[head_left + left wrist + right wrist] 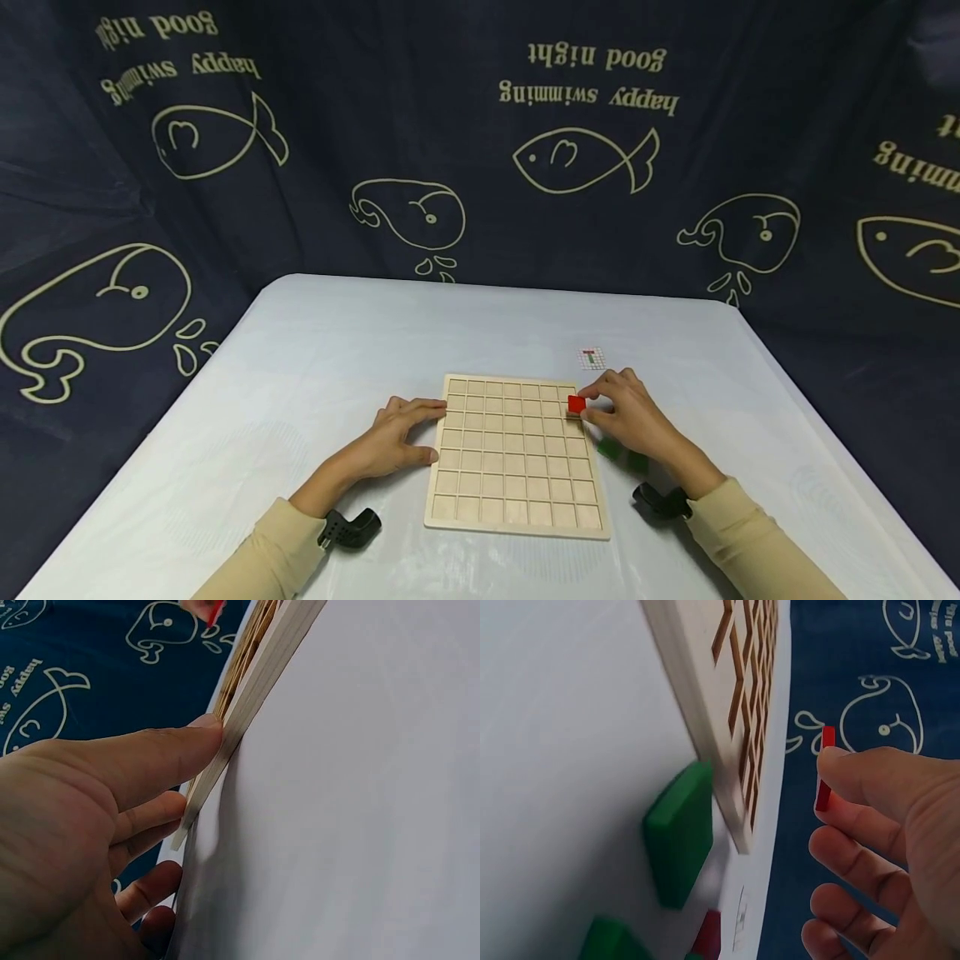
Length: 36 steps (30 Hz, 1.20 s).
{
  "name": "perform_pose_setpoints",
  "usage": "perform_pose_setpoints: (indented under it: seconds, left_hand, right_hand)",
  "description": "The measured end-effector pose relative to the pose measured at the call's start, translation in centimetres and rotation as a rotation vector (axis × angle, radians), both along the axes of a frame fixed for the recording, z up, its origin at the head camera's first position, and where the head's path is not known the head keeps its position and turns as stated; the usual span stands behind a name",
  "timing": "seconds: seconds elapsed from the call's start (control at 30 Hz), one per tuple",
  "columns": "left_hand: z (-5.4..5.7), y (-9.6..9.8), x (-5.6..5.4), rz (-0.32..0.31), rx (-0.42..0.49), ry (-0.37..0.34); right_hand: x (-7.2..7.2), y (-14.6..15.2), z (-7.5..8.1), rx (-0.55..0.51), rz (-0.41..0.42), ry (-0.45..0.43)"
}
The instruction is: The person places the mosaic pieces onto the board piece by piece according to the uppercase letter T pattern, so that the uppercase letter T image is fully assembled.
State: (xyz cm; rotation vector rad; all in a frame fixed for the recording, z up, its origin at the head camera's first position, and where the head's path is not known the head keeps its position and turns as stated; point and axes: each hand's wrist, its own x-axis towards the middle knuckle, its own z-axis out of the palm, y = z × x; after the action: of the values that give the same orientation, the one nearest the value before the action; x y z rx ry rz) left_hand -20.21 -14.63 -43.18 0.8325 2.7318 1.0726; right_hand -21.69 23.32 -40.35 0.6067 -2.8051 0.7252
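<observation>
A light wooden board [517, 454] with a grid of square recesses lies on the white table. Along its left edge, my left hand [397, 437] rests with thumb and fingertips spread and touching the side; in the left wrist view the thumb [176, 757] lies against the board's rim [255, 690]. My right hand [630, 415] pinches a thin red square tile [576, 404] between thumb and fingers, raised over the board's upper right part. The right wrist view shows that tile [826, 769] edge-on, with the other fingers loosely bent beneath.
Green tiles [622, 454] lie right of the board, partly under my right wrist. Close up, one green tile [679, 836] sits by the board's edge, near a dark red piece [708, 936]. A small pattern card [591, 358] lies beyond the board. A dark printed curtain [480, 150] hangs behind.
</observation>
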Motion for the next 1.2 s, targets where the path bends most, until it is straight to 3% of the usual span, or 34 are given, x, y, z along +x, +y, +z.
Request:
perform_pose_setpoints:
  seconds: [0.23, 0.57, 1.2]
  left_hand:
    - [0.0, 0.1, -0.1, 0.003, -0.001, -0.001]
    - [0.1, 0.2, -0.1, 0.009, -0.002, -0.008]
    - [0.0, 0.0, 0.0, 0.012, 0.0, -0.012]
  right_hand:
    - [-0.3, -1.1, 0.3, 0.006, 0.018, 0.03]
    - [-0.7, -2.8, 0.4, 0.012, 0.035, -0.006]
    - [-1.4, -5.8, 0.6, 0.059, 0.109, 0.063]
